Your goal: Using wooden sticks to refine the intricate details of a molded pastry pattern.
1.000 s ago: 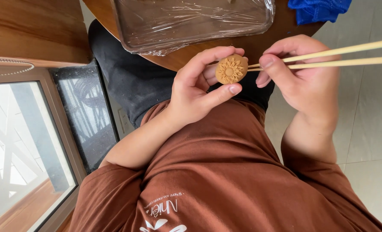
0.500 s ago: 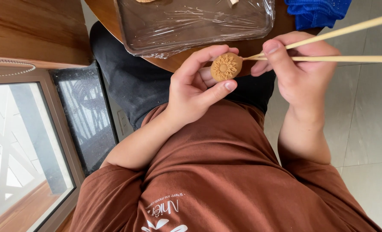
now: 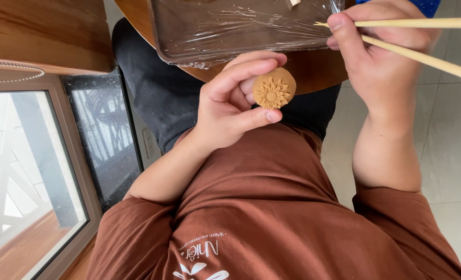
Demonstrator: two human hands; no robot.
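L hand [image 3: 230, 111] pinches small round tan dough disc w/ pressed flower pattern [image 3: 274, 88] by rim, thumb + fingers, over lap nr table edge | R hand [image 3: 381, 57] grips pair of pale wooden chopsticks [image 3: 417, 39] | disc prob light, soft, dents easily — hold edges only, keep off pattern

1 round flower-stamped cake [image 3: 274, 88], 2 chopsticks [image 3: 417, 39], 1 film-wrapped tray [image 3: 199, 44], 1 wooden table [image 3: 303, 70], 2 hands

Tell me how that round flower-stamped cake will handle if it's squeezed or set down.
The cake probably dents easily: its petal relief looks soft-pressed. The left hand holds it by fingertips only, so likely light. Round and thick, it might roll on its edge.
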